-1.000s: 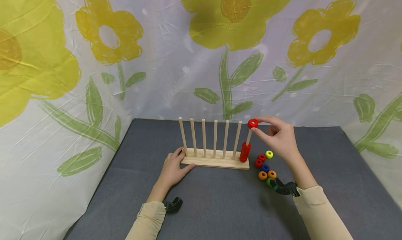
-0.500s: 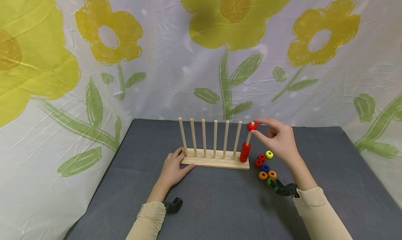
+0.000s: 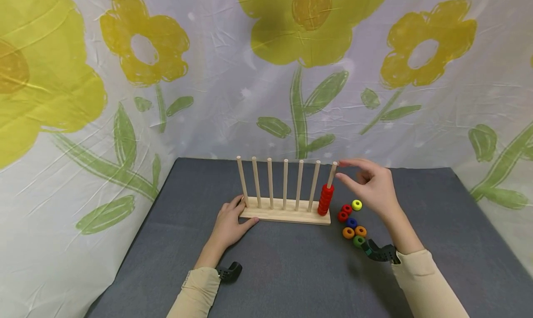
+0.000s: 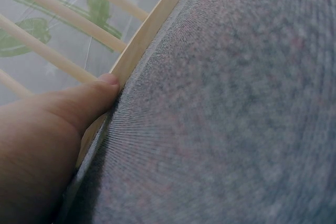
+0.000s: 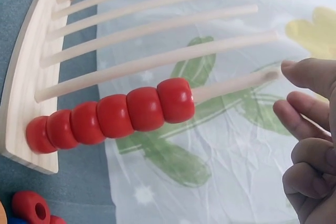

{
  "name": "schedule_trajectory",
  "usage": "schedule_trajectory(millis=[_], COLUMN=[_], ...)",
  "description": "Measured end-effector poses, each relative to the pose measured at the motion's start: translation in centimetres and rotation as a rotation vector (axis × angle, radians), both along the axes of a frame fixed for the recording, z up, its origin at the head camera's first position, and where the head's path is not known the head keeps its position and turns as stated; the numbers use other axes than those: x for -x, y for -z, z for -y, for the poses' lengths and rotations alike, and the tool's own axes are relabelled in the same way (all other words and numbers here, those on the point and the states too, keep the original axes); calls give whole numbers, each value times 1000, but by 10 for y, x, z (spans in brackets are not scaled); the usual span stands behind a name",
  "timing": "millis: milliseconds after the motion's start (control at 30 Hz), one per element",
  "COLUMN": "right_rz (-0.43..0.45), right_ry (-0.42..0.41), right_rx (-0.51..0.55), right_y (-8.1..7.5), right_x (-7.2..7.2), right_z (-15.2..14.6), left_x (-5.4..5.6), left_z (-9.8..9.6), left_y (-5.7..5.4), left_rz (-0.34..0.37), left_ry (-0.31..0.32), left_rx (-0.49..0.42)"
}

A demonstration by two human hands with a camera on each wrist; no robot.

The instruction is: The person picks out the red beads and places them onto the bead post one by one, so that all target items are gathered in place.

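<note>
A wooden peg rack stands upright on the dark cloth, its row of pegs leaning slightly. My left hand grips the rack's left end; in the left wrist view the thumb presses the base's front edge. Several red beads are stacked on the rightmost peg, and its upper part is bare. Beside that peg's tip is my right hand, thumb and forefinger spread apart with nothing between them. The remaining pegs carry no beads.
Right of the rack lie loose beads: two red beads, a yellow bead, a blue bead, two orange beads and a green bead. A flower-printed curtain hangs behind the table.
The red bead that my right hand pinched at the peg's top has been let go and slid down onto the stack. The right fingers have spread slightly away; my left hand stays put.
</note>
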State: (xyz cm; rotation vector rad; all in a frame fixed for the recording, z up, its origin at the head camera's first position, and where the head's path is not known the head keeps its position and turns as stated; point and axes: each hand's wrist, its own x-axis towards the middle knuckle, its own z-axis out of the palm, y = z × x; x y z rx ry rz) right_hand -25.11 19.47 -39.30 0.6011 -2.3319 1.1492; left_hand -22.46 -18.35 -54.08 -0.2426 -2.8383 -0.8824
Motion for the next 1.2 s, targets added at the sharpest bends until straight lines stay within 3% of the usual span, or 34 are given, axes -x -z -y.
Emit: schedule_trajectory(millis=[333, 1200], right_rz=[10, 145], right_ry=[27, 106], right_rx=[-1, 1], right_y=[8, 59], right_x=[-3, -16], right_z=[-9, -46], left_x=[0, 1], left_z=[0, 0], left_y=[-1, 1], left_rz=[6, -2], left_ry=[0, 0], left_rx=[-9, -5])
